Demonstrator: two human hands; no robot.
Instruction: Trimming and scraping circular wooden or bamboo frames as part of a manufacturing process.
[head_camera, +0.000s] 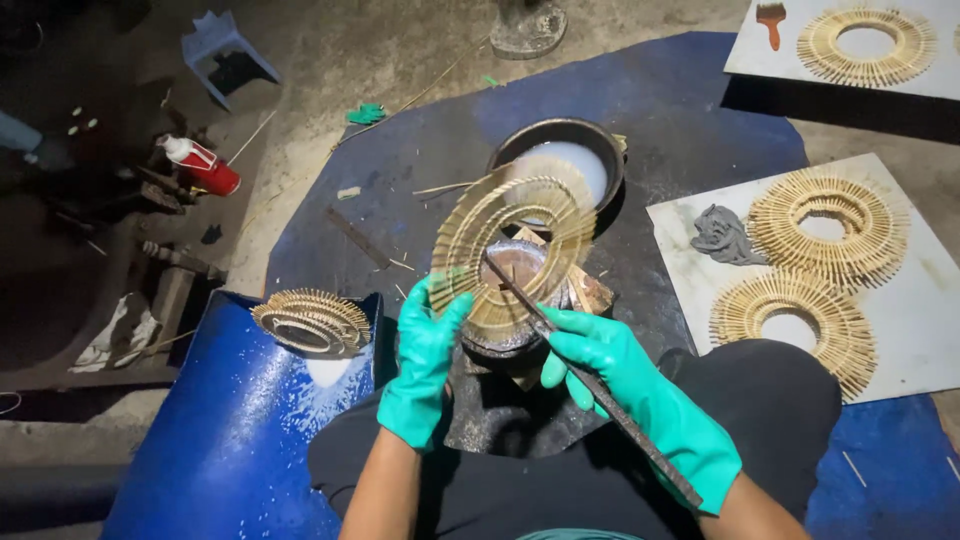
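Holding: your left hand (425, 365), in a green glove, grips the lower left edge of a round woven ring of thin pale sticks (515, 245), thumb on its face and fingers closed behind it.
Ring: it stands tilted up in front of you, over a dark pot (520, 345) that sits between your knees; the ring's open middle shows the pot's brownish inside.
Right hand: your right hand (640, 400), gloved the same green, is closed around a long dark rod (590, 375) that runs from past your wrist up and left to the ring's centre, where its tip lies against the sticks.
Bowl: a dark round bowl of white liquid (570, 160) sits just behind the ring, partly hidden by it.
Left side: a stack of finished stick rings (312, 322) rests on a blue sheet (230, 440) spattered with white, well apart from your left hand.
Right side: two more rings (810, 270) lie on a pale board (920, 320) beside a crumpled grey rag (725, 235).
Far right: another ring (865, 45) and an orange-handled brush (771, 20) lie on a second board at the top edge.
Floor: a red bottle with a white top (200, 165) lies on the ground at the far left.
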